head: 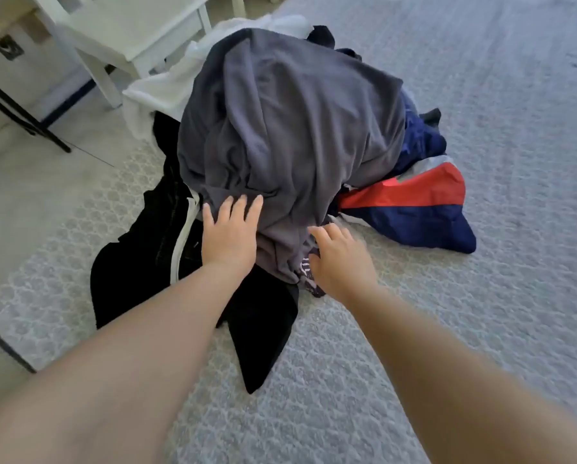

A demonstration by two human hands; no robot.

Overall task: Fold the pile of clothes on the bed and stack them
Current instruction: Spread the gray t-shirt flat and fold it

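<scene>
Centrally, a pile of clothes [290, 155] sits on the patterned bed [481, 296]. Left hand [228, 234] rests flat, fingers spread, on its grey top garment [297, 128]; right hand [339, 259] touches its base, fingers relaxed.

A white wooden chair [126, 31] stands at the upper left on a pale floor [19, 195], only its seat and legs in view. Left of the chair, a white box [22, 68] with a small dark logo sits against the edge of the frame. Thin black metal legs [22, 118] slant across the floor in front of the box. Another dark bar [6, 346] crosses the lower left corner.
</scene>
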